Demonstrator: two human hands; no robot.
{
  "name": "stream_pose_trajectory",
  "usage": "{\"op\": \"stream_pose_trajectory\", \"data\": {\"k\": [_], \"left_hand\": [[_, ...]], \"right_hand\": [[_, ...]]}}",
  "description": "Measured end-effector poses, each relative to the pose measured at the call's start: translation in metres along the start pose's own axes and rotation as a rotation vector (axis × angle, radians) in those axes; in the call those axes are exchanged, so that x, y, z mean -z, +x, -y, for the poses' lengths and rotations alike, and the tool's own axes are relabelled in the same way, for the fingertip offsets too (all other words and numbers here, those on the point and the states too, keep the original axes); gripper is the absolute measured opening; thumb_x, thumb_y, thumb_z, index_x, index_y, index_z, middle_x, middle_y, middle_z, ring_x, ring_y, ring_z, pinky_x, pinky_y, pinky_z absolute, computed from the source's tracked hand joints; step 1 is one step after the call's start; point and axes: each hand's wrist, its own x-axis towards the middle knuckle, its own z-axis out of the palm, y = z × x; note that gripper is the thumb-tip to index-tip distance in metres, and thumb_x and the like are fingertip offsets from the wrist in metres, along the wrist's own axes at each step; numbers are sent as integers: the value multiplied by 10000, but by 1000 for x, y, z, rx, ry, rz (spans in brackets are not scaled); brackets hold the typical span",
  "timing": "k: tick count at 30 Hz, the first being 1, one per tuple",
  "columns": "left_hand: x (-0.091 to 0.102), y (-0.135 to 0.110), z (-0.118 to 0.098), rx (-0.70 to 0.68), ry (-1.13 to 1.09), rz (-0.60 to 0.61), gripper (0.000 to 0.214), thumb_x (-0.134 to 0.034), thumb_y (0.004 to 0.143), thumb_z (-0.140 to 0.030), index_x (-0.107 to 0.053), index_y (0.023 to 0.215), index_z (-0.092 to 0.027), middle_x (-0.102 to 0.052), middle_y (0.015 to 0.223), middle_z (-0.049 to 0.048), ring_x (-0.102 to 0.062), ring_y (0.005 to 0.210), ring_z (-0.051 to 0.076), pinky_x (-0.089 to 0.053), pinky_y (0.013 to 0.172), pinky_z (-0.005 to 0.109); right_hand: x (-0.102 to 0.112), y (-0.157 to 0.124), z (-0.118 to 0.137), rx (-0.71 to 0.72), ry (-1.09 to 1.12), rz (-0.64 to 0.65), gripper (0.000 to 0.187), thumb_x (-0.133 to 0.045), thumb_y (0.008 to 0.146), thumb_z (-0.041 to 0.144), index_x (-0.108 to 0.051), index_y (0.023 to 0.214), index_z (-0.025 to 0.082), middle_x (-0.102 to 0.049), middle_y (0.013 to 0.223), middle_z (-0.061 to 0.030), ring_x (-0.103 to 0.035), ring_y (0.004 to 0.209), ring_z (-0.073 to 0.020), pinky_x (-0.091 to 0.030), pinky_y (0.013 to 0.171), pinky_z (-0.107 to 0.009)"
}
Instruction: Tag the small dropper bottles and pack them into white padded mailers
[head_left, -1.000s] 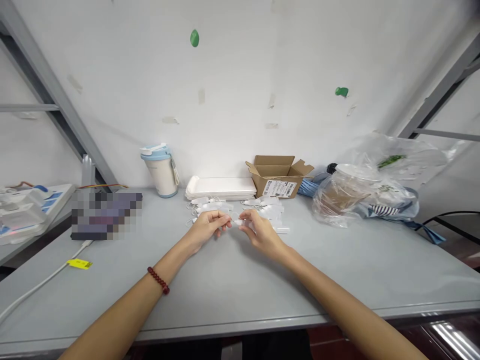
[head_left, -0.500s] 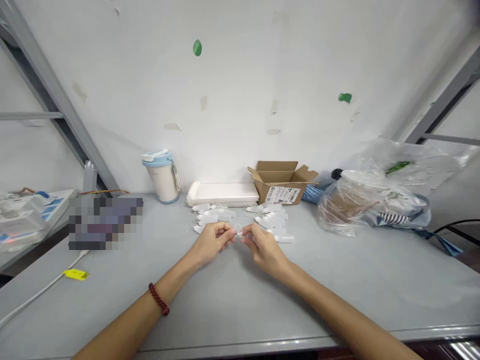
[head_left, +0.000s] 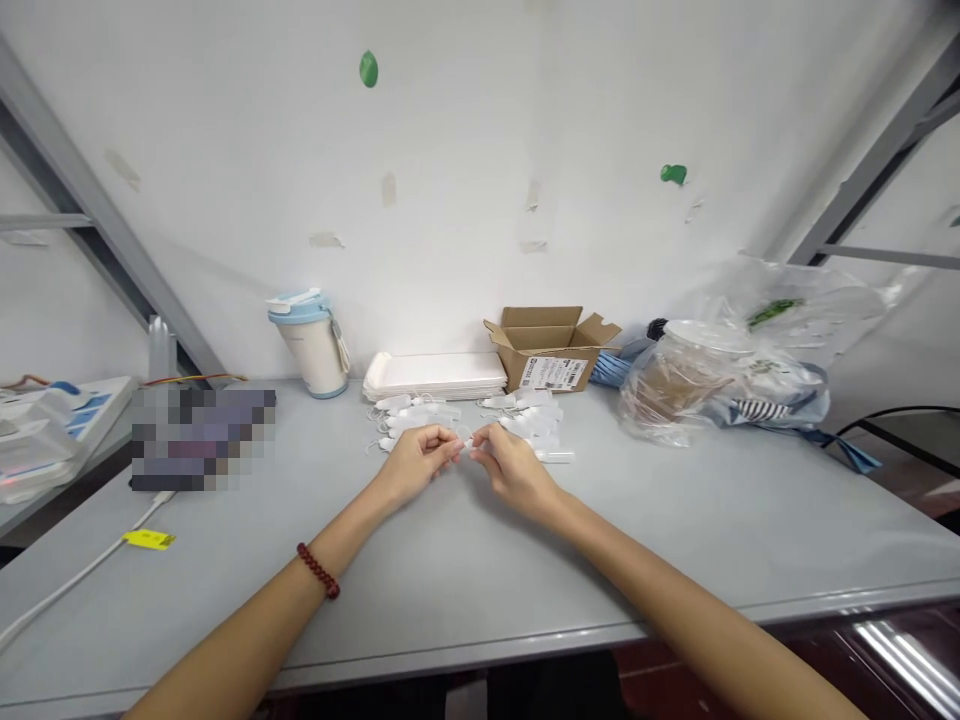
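"White piece (head_left: 468, 443): where is it?"

"Over the table (head_left: 450, 575), between the fingertips of the left hand (head_left: 418, 463) and the right hand (head_left: 516, 469)."

"Are the hands apart?"

"Close together, thumb and finger of each clamped on it."

"And behind them?"

"White tubes (head_left: 534, 400) in two clusters, before the box (head_left: 516, 362) and a white stack (head_left: 436, 374)."

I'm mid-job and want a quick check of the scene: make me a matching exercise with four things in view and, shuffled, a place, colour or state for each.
1. lidded cup
2. cardboard box
3. beaded bracelet
4. small white piece

A. dark red
B. at the fingertips of the left hand and right hand
C. top flaps open
D. cream with light blue on top

Pairs: 1-D, 2-C, 3-A, 4-B
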Motion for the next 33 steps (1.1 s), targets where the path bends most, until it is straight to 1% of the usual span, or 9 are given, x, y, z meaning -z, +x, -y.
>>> {"op": "stream_pose_trajectory", "data": {"k": [3,10,16,18,21,24,26,29,33], "left_hand": [[1,2,0,-22,-55,-53,284,-666,681,-430,-616,670,-151,-597,625,7,-465,538,97,-383,513,232],[1,3,-2,-5,-108,-75,258,-677,669,-403,-627,657,-150,-606,630,10,-456,528,91,-383,527,235],[7,0,-7,-12,0,-67,279,-650,680,-428,-629,636,-154,-589,594,5,-449,492,92,-373,495,234],[15,1,-7,-26,27,-129,278,-652,670,-430,-638,654,-154,-577,562,0,-449,482,97,-359,478,233],[32,7,-1,-77,29,-352,271,-650,666,-419,-640,670,-148,-569,553,-2,-455,491,99,-342,470,225],[44,12,9,-87,0,-550,273,-624,685,-395,-651,736,-128,-572,556,-3,-438,481,92,-338,468,222],[48,15,13,-47,-14,-587,318,-585,704,-361,-659,876,-104,-599,565,5,-432,463,94,-342,462,226],[48,15,14,2,-5,-597,425,-542,712,-313,-613,1056,-74,-632,579,13,-448,450,105,-362,467,235],[47,11,6,-10,-7,-621,376,-522,720,-301,-611,1015,-87,-606,552,-1,-445,444,103,-371,472,228]], "right_hand": [[0,4,0,5,10,6,40,-400,880,191,-426,908,200,-604,837,-61,-532,667,-159,-379,591,-258],[1,6,-2,-2,-9,55,53,-382,884,180,-428,874,205,-598,826,-49,-520,646,-150,-376,591,-255],[4,2,-7,83,-115,21,39,-437,907,215,-459,930,194,-613,879,-76,-567,783,-182,-429,671,-280],[8,2,-11,150,-208,-14,81,-467,908,246,-475,960,185,-613,875,-83,-565,808,-196,-429,700,-294],[18,5,-20,232,-383,-64,106,-474,911,255,-500,961,165,-611,862,-93,-545,807,-205,-398,708,-300],[29,8,-31,244,-547,-44,97,-442,916,184,-531,882,167,-617,828,-80,-515,792,-203,-347,696,-297],[35,10,-38,232,-621,-9,144,-433,911,153,-546,823,170,-622,814,-72,-500,797,-200,-317,698,-297],[43,11,-44,178,-712,18,166,-435,896,113,-571,814,160,-628,829,-77,-487,809,-204,-288,698,-300],[49,11,-48,84,-750,82,190,-429,884,90,-591,809,155,-633,832,-92,-491,816,-214,-275,691,-307]]}}
